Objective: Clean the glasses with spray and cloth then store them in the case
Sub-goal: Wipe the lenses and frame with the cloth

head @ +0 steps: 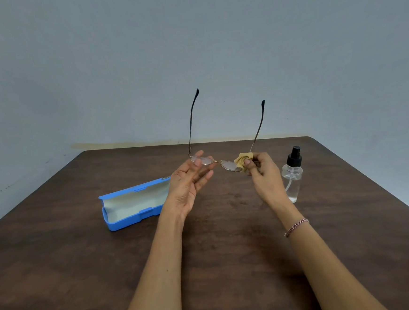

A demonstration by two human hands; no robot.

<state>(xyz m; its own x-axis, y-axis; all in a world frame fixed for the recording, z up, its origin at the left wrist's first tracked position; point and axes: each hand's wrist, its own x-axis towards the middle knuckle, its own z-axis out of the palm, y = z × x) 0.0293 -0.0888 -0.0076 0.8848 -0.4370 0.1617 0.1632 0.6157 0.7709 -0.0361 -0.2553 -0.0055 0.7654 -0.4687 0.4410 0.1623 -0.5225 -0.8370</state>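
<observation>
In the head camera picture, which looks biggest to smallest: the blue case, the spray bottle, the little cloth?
1. Blue case, lying open, clearly largest.
2. Spray bottle.
3. Cloth, bunched in the right hand, so its full size is hidden.

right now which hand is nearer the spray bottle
Right. The right hand is just beside the spray bottle, on its left in view; the left hand is further over, toward the blue case.

Right end of open blue plastic glasses case (131, 204) hidden behind left hand (188, 183). Folded tan cloth (242, 161) covers outer part of one lens of thin gold-rimmed glasses (213, 161). Dark wooden table (85, 274) cut off by bottom and side edges. Both forearms cut at bottom edge.
</observation>
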